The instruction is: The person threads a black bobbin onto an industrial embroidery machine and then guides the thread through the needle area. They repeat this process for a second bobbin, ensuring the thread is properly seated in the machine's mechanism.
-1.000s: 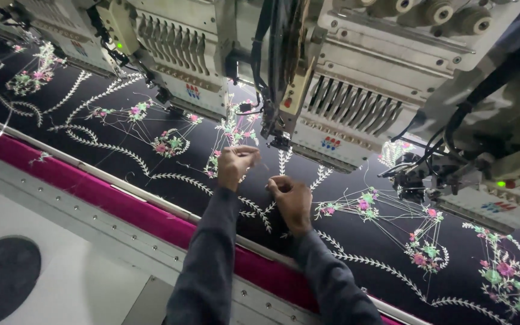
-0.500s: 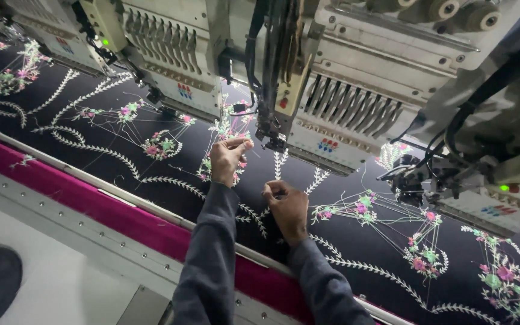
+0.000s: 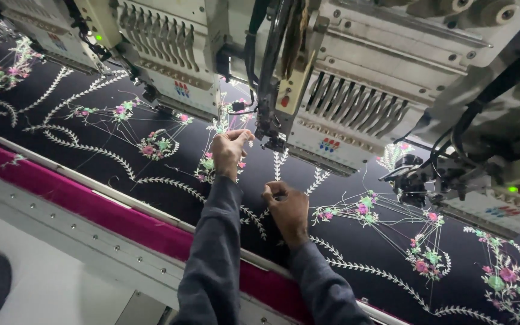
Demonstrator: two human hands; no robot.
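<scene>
Since a second ago the left hand (image 3: 231, 150) has risen from the cloth to the needle head (image 3: 270, 129) of the embroidery machine (image 3: 356, 78), while the right hand (image 3: 288, 207) has stayed low, just below that head. The left hand's fingers are pinched together right beside the needle head, on its left; a thread is too fine to make out between them. The right hand's fingers are curled shut, thumb against forefinger, and what they grip cannot be told. Both sleeves are dark grey. Under the needle head lies the black fabric (image 3: 356, 253), stretched flat and stitched with white leafy vines and pink-and-green flowers; one flower motif (image 3: 157, 146) sits left of the head, another (image 3: 365, 204) lower right of it. Loose threads run between motifs. Below the head, toward the person, a magenta fabric edge (image 3: 91, 207) runs along a grey metal frame rail (image 3: 61, 225) with rivets. A green indicator light (image 3: 513, 189) glows far right of the head.
</scene>
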